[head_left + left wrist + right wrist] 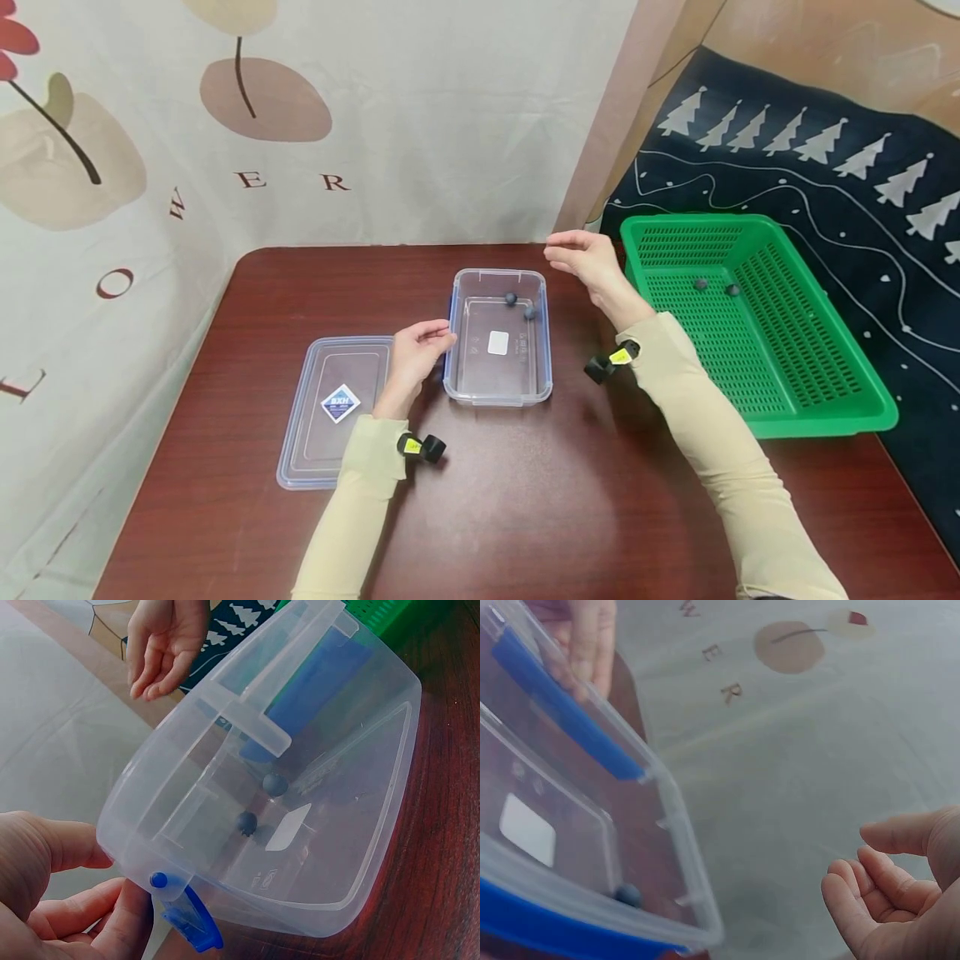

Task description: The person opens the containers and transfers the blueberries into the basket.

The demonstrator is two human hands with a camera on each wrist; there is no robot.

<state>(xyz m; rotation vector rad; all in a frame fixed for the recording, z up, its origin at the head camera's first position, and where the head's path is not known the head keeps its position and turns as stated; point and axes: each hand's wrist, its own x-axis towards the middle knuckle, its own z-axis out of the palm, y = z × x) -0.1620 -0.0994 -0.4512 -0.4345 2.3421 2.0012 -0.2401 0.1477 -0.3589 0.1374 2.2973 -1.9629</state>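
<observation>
A clear plastic box (498, 375) with blue side latches stands uncovered on the table. Two blueberries (275, 784) lie inside it near a white label. My left hand (414, 354) is at the box's left side, its thumb and fingertips pinching the edge beside a blue latch (191, 919). Up in the air between box and green basket (757, 417), my right hand (588, 262) has loosely bent fingers with nothing between them; the right wrist view shows a gap under the thumb (904, 833). Two more blueberries (732, 290) sit on the basket's floor.
The box's clear lid (315, 417), with a blue-and-white sticker, lies flat on the left, partly under my left arm. A white printed curtain (450, 125) hangs along the table's back and left. Dark tree-patterned cloth (795, 183) lies behind and right of the basket.
</observation>
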